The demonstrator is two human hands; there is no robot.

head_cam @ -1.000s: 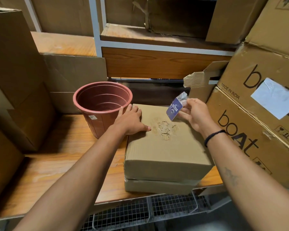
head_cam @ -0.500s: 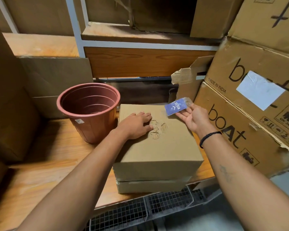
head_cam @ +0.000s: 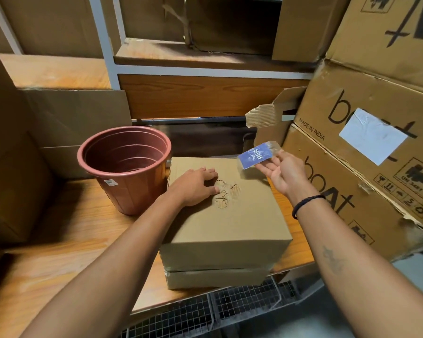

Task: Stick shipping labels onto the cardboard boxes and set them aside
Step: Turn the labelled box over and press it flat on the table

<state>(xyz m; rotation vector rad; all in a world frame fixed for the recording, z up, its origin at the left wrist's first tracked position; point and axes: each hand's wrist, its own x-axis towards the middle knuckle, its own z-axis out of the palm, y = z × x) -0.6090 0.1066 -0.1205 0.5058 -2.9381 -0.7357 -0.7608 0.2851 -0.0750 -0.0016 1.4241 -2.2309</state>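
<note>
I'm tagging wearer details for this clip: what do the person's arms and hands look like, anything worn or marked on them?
Both forearms are bare, with no sleeves in view and no gloves on the left hand or right hand. A dark braided band circles the right wrist. A small faded dark tattoo sits on the right forearm; its design is too blurred to read. No rings or watch are visible.

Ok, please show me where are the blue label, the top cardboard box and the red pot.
blue label (head_cam: 254, 155), head view, middle of its blue face.
top cardboard box (head_cam: 232, 220), head view, bare top face.
red pot (head_cam: 134, 191), head view, outer wall.
</note>
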